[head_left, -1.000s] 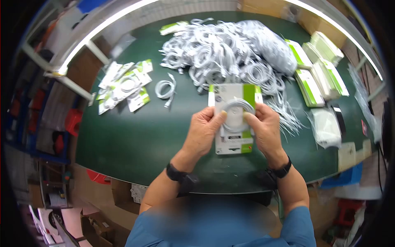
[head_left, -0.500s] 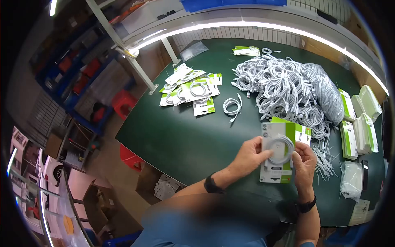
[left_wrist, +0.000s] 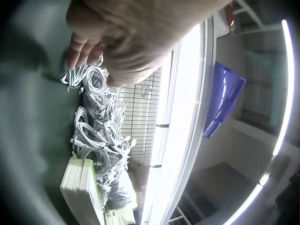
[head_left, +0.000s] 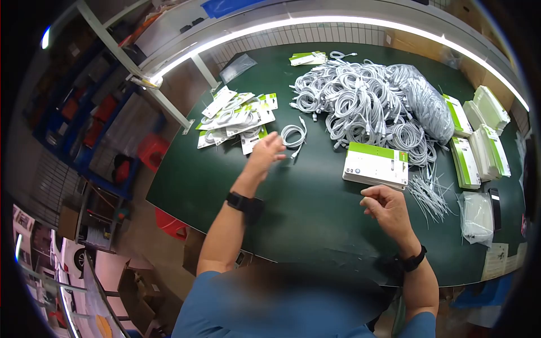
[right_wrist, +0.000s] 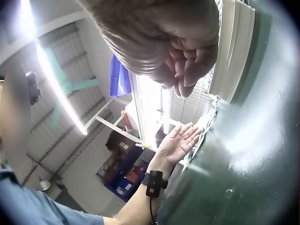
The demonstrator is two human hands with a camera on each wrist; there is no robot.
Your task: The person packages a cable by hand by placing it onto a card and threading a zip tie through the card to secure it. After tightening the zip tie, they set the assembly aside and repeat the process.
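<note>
My left hand [head_left: 264, 156] is over the left part of the table, fingers extended and holding nothing. Just past its fingertips lies a single coiled white cable [head_left: 302, 141]. Beside it is a heap of white and green cards with coiled cables [head_left: 228, 130]. The right wrist view shows the left palm [right_wrist: 177, 146] spread. My right hand [head_left: 390, 211] hovers near the front of a stack of white and green cards [head_left: 375, 163], fingers loosely curled and empty. In the right wrist view, the right hand's fingers [right_wrist: 190, 65] bend toward its palm.
A big pile of coiled white cables [head_left: 360, 101] covers the back middle, with a plastic bag of cables [head_left: 422, 104] on its right. Loose white ties [head_left: 431, 194] lie right of the card stack. More card stacks [head_left: 484, 149], a clear packet [head_left: 476, 217] and a black phone-like object [head_left: 495, 205] stand far right.
Both hands held a card with a coiled cable; now neither does. My left hand has swung left to the heap of carded cables. The right hand has drawn apart, near the card stack.
</note>
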